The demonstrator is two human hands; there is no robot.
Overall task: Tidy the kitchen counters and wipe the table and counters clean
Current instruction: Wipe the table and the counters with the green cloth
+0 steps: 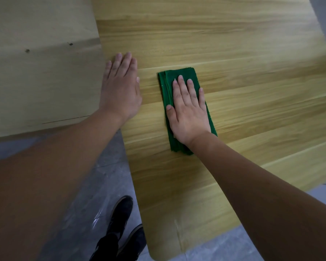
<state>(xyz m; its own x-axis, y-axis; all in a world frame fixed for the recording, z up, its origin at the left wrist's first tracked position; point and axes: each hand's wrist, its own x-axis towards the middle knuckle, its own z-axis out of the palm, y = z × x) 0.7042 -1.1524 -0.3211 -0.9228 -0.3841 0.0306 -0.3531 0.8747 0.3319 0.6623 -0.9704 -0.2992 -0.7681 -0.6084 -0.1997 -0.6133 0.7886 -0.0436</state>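
Table [233,53]: light wood-grain top, seen from above. Cloth [167,81]: green, folded into a long strip, lying flat on the table near its left edge. Right hand [188,110]: palm down on the cloth, fingers spread and extended, pressing rather than gripping. Left hand [120,87]: flat and unclenched at the table's left edge, holding nothing. Shoes [120,210]: dark, on grey floor [79,204] below.
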